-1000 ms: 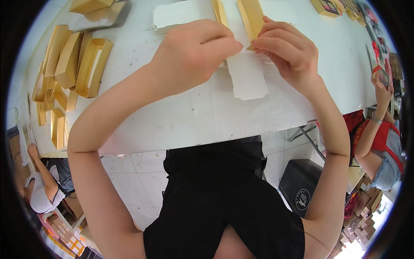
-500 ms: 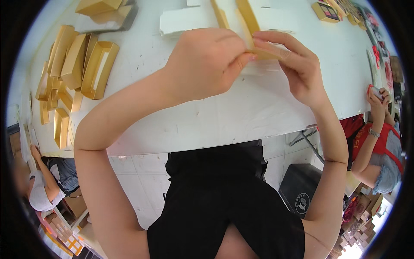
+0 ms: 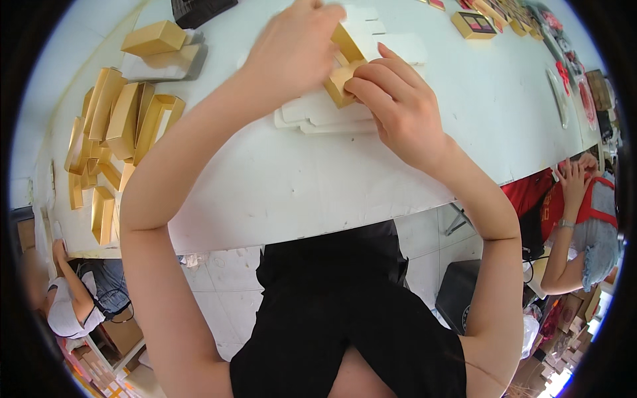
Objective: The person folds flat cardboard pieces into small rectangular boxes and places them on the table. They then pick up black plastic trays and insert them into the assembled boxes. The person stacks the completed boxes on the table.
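Note:
A gold cardboard box (image 3: 340,93), long and narrow with folded-up walls, stands between my two hands at the far middle of the table. My left hand (image 3: 292,53) is closed at its left side and far end; it covers part of the box and its fingertips are mostly hidden. With the thumb and bent fingers, my right hand (image 3: 403,109) pinches the box's near end at the right corner. Beneath the box lie flat white cardboard blanks (image 3: 312,119) with notched edges.
Several finished gold trays (image 3: 123,123) are heaped on the white table (image 3: 279,186) at the left. Behind them a gold box (image 3: 154,40) sits on a clear container. Small palettes in gold boxes (image 3: 472,25) stand far right. People sit at both sides.
Both hands have shifted left with the gold box, which has turned so its near end shows. My right hand now pinches that end's corner. The head view has shifted slightly.

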Action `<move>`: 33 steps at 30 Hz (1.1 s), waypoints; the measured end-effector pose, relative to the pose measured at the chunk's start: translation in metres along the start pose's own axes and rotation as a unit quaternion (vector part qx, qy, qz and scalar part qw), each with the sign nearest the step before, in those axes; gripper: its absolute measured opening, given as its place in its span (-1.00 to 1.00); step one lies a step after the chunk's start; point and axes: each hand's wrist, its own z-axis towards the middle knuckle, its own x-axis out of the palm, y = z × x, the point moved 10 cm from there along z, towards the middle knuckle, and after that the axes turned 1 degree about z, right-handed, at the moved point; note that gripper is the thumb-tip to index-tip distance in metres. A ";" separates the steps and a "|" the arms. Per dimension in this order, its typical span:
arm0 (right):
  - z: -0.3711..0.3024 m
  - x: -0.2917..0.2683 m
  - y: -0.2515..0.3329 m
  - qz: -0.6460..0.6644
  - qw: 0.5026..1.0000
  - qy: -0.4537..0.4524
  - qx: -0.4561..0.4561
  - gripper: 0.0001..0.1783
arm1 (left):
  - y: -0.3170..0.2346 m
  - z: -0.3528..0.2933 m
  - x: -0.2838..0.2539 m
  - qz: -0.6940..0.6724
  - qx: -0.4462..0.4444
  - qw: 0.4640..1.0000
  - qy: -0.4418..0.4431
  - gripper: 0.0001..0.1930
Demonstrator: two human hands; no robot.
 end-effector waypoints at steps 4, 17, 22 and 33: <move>0.009 0.013 -0.011 0.080 0.993 0.089 0.003 -0.81 | -0.012 0.023 0.013 0.018 0.253 0.966 0.043 -0.77; 0.004 0.026 -0.022 0.076 0.984 0.162 0.023 -0.83 | 0.018 0.037 0.056 0.034 0.165 0.965 0.198 -0.93; -0.002 0.023 -0.018 0.163 0.973 0.148 0.072 -0.88 | 0.009 0.032 0.054 0.064 0.207 0.961 0.169 -0.92; 0.000 0.010 -0.011 -0.057 0.986 0.133 0.086 -0.74 | 0.000 0.031 0.040 0.098 0.234 0.958 0.135 -0.93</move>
